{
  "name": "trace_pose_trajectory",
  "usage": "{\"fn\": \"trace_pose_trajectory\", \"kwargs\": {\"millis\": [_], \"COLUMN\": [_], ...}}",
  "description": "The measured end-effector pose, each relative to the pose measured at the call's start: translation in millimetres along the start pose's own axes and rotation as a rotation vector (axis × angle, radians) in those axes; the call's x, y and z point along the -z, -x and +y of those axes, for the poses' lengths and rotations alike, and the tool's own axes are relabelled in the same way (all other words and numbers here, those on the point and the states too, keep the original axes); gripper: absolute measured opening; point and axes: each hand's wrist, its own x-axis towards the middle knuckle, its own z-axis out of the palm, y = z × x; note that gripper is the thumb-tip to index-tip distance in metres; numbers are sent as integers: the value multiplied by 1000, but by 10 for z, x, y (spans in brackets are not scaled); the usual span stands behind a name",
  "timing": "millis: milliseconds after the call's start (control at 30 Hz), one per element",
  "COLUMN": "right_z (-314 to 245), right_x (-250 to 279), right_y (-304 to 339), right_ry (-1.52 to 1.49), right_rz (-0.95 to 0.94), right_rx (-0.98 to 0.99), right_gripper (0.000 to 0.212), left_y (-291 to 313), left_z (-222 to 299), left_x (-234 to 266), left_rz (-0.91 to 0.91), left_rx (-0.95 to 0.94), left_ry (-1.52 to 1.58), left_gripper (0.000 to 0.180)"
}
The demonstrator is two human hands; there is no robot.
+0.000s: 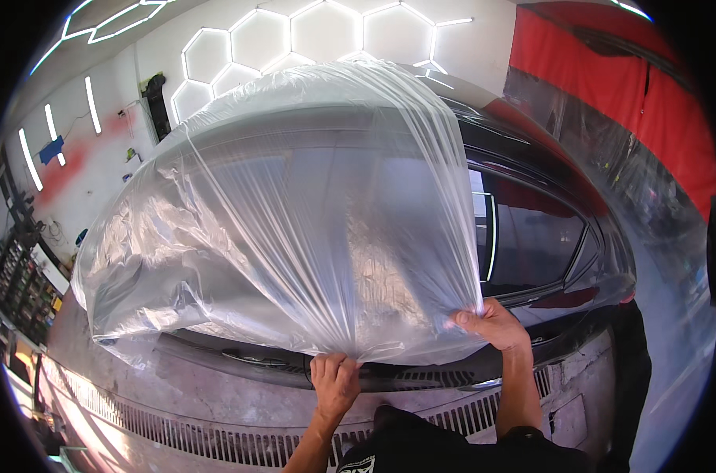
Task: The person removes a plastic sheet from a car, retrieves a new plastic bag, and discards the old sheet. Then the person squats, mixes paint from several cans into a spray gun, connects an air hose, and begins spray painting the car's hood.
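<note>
A thin, clear plastic sheet [271, 229] drapes over the front and middle of a dark car [531, 236]. My left hand [336, 382] is closed on the sheet's lower edge, low along the car's side, and folds fan upward from that grip. Farther right, my right hand [494, 324] pinches the sheet near its right-hand edge, beside the rear side window [531, 229]. Between the two hands the plastic hangs over the door area. The car's rear part, right of the sheet, is uncovered.
A slotted floor drain [216, 433] runs along the near side of the car. Hexagonal lights [322, 31] glow on the far wall. At right hangs a red curtain [610, 87] with clear plastic below it. Shelves with many small items [27, 272] stand at left.
</note>
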Motion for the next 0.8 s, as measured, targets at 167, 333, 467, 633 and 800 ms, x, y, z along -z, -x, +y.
{"fn": "trace_pose_trajectory", "kwargs": {"millis": [167, 333, 467, 633, 800], "right_z": [203, -29, 114, 308, -349], "right_x": [174, 442, 507, 1058, 478], "right_y": [-60, 38, 36, -308, -1534], "right_ry": [-344, -225, 31, 186, -450], "right_rz": [-396, -865, -951, -1094, -620], "right_rx": [273, -9, -114, 221, 61], "right_gripper": [38, 32, 37, 55, 105], "left_y": [489, -152, -138, -151, 485], "left_z": [171, -4, -617, -584, 96], "left_x": [-87, -457, -848, -936, -610], "left_rz": [294, 748, 754, 1045, 1178], "left_rx": [712, 1532, 967, 1099, 1059], "left_ry": [210, 1124, 1433, 1011, 1029], "left_gripper": [30, 77, 65, 34, 58]}}
